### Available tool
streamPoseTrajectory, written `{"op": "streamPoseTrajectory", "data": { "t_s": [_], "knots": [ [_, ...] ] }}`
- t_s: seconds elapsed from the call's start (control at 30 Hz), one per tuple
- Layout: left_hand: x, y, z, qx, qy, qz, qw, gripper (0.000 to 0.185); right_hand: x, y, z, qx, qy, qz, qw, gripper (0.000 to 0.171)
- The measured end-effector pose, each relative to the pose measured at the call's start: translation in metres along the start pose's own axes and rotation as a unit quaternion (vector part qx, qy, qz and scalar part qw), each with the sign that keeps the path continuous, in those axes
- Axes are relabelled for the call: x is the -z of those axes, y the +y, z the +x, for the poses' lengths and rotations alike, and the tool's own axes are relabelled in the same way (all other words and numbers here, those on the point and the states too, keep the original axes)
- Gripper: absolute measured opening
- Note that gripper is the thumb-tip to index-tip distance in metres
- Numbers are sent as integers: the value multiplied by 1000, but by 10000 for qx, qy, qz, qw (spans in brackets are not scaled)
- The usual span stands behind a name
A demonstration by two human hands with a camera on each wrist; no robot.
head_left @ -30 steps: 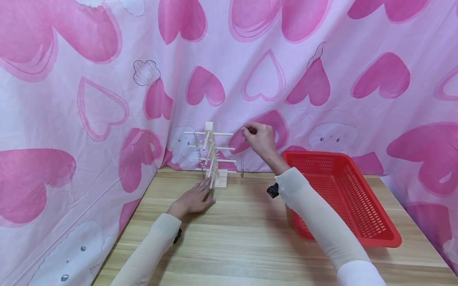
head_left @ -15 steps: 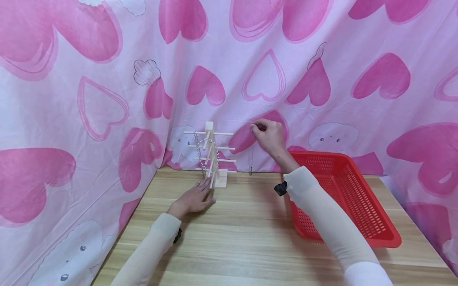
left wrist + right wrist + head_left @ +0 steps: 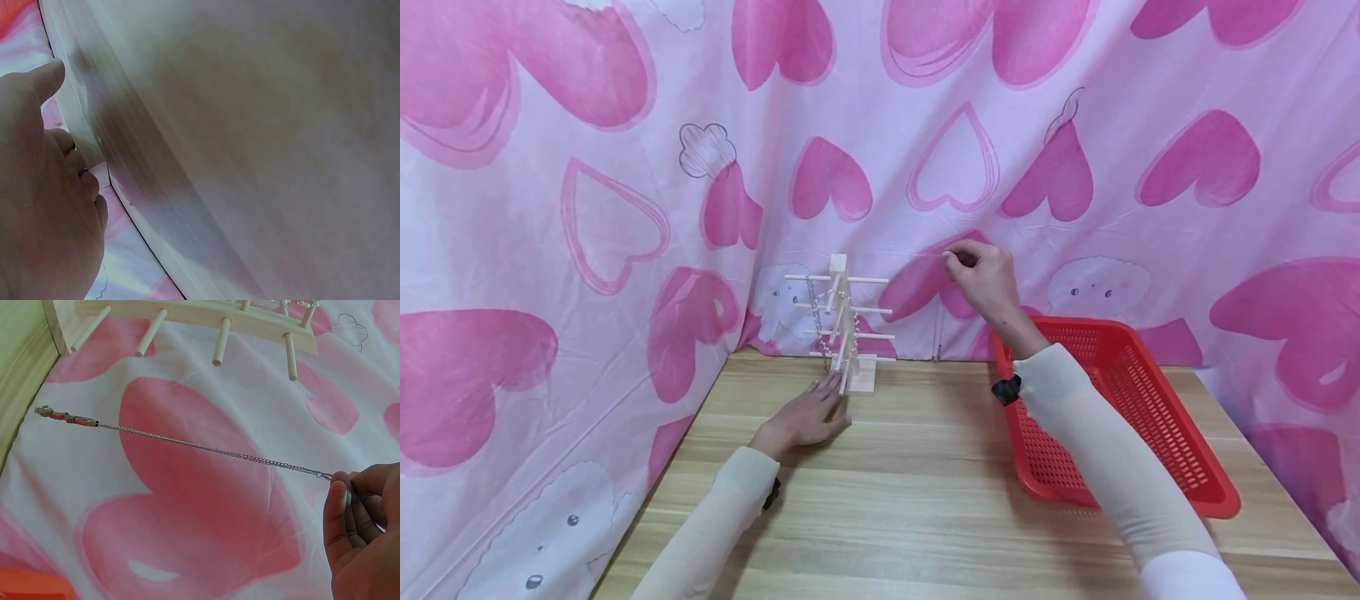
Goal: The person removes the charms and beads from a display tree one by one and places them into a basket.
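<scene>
The right hand (image 3: 988,279) pinches one chain (image 3: 206,447) near its end, presumably so its pendant (image 3: 67,417) hangs straight, beside the wooden stand (image 3: 847,317). The left hand (image 3: 805,418) lies with fingers outstretched at that single stand's foot, perhaps steadying it. At least two strands (image 3: 815,308) drape its pegs; one red basket (image 3: 1150,417) sits on the counter (image 3: 925,483).

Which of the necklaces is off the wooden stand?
The silver necklace with a pendant at its end: it is pinched in the right hand, while the other necklaces hang on the wooden stand.
</scene>
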State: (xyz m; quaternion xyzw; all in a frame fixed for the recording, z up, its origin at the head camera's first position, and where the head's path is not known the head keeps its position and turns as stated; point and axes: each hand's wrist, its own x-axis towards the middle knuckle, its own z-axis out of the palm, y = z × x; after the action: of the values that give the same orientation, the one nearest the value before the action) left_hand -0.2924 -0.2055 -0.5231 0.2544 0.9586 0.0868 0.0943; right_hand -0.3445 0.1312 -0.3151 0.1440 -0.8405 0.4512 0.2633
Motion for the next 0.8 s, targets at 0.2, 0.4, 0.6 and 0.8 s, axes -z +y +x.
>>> {"op": "streamPoseTrajectory", "data": {
  "t_s": [0.2, 0.4, 0.6, 0.8],
  "knots": [
    [1, 1, -1, -2, 4, -12, 10000, 82, 9, 1, 3, 133, 35, 46, 9999, 19],
    [2, 1, -1, -17, 26, 12, 10000, 83, 20, 0, 4, 122, 89, 94, 9998, 20],
    [1, 1, -1, -62, 60, -19, 10000, 83, 29, -1, 6, 107, 128, 114, 9998, 21],
    [-1, -1, -1, -142, 167, -114, 9997, 82, 39, 0, 8, 253, 247, 69, 9994, 19]
  ]
}}
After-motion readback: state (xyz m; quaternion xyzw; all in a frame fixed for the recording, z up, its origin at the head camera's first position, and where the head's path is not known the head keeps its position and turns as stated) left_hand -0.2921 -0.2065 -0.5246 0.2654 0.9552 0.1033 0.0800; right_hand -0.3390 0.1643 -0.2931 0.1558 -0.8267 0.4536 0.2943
